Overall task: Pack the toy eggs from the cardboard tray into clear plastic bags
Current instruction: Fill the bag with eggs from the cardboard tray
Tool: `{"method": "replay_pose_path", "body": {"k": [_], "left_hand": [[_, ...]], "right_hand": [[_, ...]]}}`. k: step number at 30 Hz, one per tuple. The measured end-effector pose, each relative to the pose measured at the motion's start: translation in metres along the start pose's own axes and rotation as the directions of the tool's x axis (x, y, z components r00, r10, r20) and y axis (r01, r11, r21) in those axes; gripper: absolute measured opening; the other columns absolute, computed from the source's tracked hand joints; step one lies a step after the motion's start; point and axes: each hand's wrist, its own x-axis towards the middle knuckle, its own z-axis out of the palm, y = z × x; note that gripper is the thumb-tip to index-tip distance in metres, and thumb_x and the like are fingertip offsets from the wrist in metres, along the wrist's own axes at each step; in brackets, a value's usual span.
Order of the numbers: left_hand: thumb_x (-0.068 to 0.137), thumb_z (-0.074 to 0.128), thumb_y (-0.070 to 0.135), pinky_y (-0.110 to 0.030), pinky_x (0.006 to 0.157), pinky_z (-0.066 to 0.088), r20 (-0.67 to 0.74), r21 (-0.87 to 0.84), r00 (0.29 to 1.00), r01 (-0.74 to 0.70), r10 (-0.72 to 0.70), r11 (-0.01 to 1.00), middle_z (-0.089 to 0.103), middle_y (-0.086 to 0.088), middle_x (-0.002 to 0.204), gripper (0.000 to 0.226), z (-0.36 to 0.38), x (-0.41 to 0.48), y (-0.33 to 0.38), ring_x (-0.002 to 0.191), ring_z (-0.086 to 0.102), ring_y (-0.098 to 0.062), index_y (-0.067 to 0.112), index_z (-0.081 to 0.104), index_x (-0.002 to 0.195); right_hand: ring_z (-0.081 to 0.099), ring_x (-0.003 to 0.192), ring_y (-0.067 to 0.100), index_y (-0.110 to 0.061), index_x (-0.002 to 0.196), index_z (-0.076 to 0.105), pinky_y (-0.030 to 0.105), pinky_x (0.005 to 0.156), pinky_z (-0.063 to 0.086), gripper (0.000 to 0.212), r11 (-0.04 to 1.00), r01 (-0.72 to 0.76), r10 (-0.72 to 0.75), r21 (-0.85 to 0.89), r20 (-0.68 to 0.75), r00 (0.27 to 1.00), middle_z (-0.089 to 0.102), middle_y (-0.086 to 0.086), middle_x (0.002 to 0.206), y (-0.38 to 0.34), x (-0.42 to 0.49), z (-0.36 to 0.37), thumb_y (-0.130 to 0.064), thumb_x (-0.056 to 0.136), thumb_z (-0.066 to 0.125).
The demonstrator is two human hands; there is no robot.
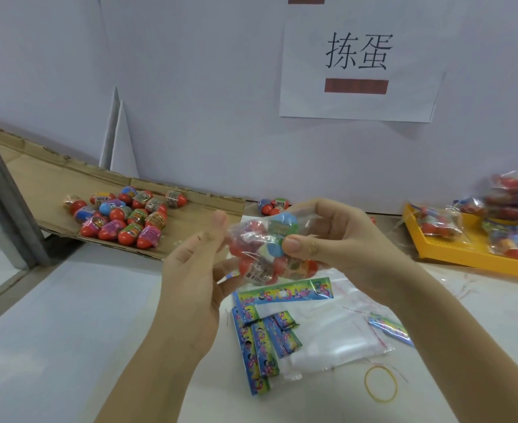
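A clear plastic bag (262, 248) part-filled with small toy eggs, mostly red with a blue one among them, hangs in the air above the middle of the white worktop (68, 315), between the two hands. The right hand (328, 239) is clamped on it: the thumb presses the bag's right side from the near face while the curled fingers wrap round behind. The left hand (196, 270) is at the bag's left edge with the thumb upright and its fingers reaching under the bag – they are mostly hidden, so I cannot tell whether they grip or only support.

Far left lies the flat brown cardboard tray (53, 184), with a cluster of loose red and blue toy eggs (123, 215) in printed wrappers resting on it. A few more eggs (274, 206) sit just beyond the tray's right end, against the white wall.

Below the hands, on the worktop, lies a pile of empty clear bags (328, 331), with several colourful printed card strips (260, 340) on and beside it. Near them, to the right, is a yellow rubber band (380, 383).

At the far right a yellow plastic basket tray (453, 251) holds filled bags of eggs (511, 215) – piled one on another. A white paper sign (358, 62) with two large printed characters hangs on the wall.
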Motion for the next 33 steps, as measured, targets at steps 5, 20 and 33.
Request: {"method": "replay_pose_path", "body": {"k": [5,20,33], "left_hand": [[0.059,0.076,0.032,-0.023,0.048,0.054,-0.037,-0.031,0.998,-0.046,0.045,0.998,0.072,-0.001,0.067,0.020,-0.005,0.003,0.002,0.051,0.066,-0.012,0.019,0.064,0.052],[0.081,0.059,0.013,-0.024,0.054,0.056,0.132,-0.246,0.990,0.074,-0.042,0.966,0.068,0.000,0.070,0.012,-0.009,0.011,0.001,0.048,0.060,-0.010,0.015,0.071,0.079],[0.060,0.085,0.026,-0.025,0.054,0.057,0.207,0.139,0.940,-0.301,0.269,0.943,0.076,-0.004,0.076,0.020,-0.009,-0.003,0.012,0.063,0.070,-0.014,0.026,0.080,0.079]], "right_hand": [[0.066,0.069,0.025,-0.020,0.095,0.055,0.034,0.060,0.056,0.052,0.997,0.038,-0.041,-0.068,-0.044,0.998,0.070,0.015,0.083,0.002,0.001,-0.002,-0.029,0.051,0.082],[0.068,0.062,0.015,-0.019,0.085,0.060,0.020,0.053,0.051,0.043,0.986,0.015,-0.004,0.166,-0.067,0.998,0.073,0.004,0.072,0.015,0.004,-0.009,-0.024,0.050,0.084],[0.071,0.078,0.019,-0.019,0.096,0.072,0.025,0.062,0.057,0.035,0.985,-0.027,0.019,0.168,0.049,0.999,0.074,0.009,0.093,0.005,0.000,-0.009,-0.029,0.063,0.077]]}}
